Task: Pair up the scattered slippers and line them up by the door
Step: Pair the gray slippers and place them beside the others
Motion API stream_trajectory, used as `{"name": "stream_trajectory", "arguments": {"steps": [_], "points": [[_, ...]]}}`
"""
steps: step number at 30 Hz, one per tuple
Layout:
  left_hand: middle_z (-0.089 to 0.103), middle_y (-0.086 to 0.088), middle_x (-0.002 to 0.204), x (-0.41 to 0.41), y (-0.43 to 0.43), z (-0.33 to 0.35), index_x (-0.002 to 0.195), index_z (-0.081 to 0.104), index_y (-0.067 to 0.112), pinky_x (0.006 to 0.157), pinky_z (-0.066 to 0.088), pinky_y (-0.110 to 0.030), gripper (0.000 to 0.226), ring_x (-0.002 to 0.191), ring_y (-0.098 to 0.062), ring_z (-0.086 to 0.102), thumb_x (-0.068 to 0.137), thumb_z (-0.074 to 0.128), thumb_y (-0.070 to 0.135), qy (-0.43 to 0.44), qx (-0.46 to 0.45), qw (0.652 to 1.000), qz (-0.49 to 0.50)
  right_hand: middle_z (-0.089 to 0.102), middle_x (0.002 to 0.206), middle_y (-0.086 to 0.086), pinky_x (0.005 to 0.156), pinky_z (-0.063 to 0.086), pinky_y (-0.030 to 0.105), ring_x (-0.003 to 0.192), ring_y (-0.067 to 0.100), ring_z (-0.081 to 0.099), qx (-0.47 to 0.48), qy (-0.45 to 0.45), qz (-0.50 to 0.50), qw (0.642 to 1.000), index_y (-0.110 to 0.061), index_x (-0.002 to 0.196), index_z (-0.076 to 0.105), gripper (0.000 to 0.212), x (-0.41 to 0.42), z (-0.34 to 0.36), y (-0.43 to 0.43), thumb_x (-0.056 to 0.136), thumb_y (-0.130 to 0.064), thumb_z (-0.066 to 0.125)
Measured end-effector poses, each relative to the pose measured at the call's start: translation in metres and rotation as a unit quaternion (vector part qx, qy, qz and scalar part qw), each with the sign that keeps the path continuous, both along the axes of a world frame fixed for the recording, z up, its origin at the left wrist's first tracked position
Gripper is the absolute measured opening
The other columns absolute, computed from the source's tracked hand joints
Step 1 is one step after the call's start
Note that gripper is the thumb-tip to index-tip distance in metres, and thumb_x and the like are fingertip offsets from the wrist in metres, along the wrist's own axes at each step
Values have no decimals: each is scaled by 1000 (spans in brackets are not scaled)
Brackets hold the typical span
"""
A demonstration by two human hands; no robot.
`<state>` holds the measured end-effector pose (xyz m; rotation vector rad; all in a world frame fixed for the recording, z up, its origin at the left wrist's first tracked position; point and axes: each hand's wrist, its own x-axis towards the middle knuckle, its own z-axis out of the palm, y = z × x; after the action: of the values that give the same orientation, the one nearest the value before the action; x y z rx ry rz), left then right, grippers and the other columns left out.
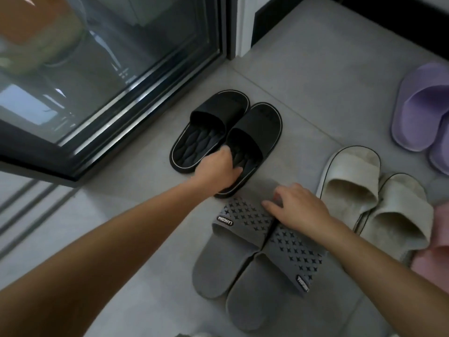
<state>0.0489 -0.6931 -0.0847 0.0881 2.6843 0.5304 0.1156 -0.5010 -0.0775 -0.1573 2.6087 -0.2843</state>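
Left grip [218, 170] holds the heel rim of one black slipper [257, 137], on the floor [303, 81] touching its mate [209, 122] by the glass door [121, 81]; right grip [298, 210] rests on the grey pair [243, 259], clasp unclear; I'd slide heels level.

The black slippers [213, 113] and grey slippers [245, 215] look matt and rubbery, the purple slippers [422, 98] smooth plastic. The cream slippers [352, 171] are fuzzy cloth. The floor tiles [315, 69] are matt, the glass door [109, 69] glossy.

L hand [218, 170] grips heel of nearer black slipper [262, 122], touching its mate [213, 113] beside glass door [97, 69]. R hand [298, 210] curls over grey pair [243, 263] straps.
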Motion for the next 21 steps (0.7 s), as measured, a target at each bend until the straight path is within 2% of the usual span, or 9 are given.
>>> {"name": "stream_trajectory", "arguments": {"steps": [2, 3, 7, 13, 18, 21], "points": [[59, -19, 115, -20, -4, -5, 115, 37, 4, 79, 44, -41, 52, 104, -40, 59, 85, 62, 38, 0, 14, 997, 78, 56, 94, 1, 63, 41, 31, 84, 19, 54, -7, 12, -4, 1000, -24, 96, 55, 41, 4, 0, 0, 88, -62, 41], [58, -20, 117, -31, -5, -7, 118, 35, 4, 78, 44, -42, 55, 105, -41, 58, 85, 62, 40, -2, 12, 995, 98, 59, 95, 0, 64, 44, 32, 85, 19, 56, -20, 15, -5, 1000, -24, 97, 56, 41, 4, 0, -1, 88, -61, 41], [62, -13, 98, -62, -6, -16, 109, 39, 10, 66, 45, -39, 45, 89, -36, 61, 87, 56, 46, 25, -50, 994, 97, 63, 92, -3, 67, 50, 33, 84, 16, 57, -65, 14, -12, 998, -24, 97, 58, 39, 3, -2, -2, 89, -59, 43], [45, 1, 68, -78, -4, -28, 89, 35, 18, 58, 37, -37, 24, 67, -28, 49, 93, 45, 39, 100, -36, 991, 82, 57, 91, -6, 64, 41, 28, 85, 13, 53, -105, 23, -31, 994, -26, 99, 62, 33, 7, -6, 6, 88, -55, 48], [44, 2, 67, -112, -13, -26, 87, 39, 18, 60, 38, -38, 16, 71, -26, 49, 93, 45, 32, 117, -41, 987, 101, 50, 88, -9, 64, 32, 25, 88, 11, 46, -107, 35, -29, 993, -27, 94, 61, 29, 15, -8, 9, 89, -53, 46], [54, -5, 76, -129, -19, -23, 89, 39, 18, 62, 42, -40, 13, 75, -30, 54, 91, 46, 29, 104, -50, 986, 124, 52, 92, -7, 66, 30, 25, 92, 12, 46, -108, 28, -32, 993, -28, 96, 60, 29, 16, -6, 7, 90, -52, 46]]}}
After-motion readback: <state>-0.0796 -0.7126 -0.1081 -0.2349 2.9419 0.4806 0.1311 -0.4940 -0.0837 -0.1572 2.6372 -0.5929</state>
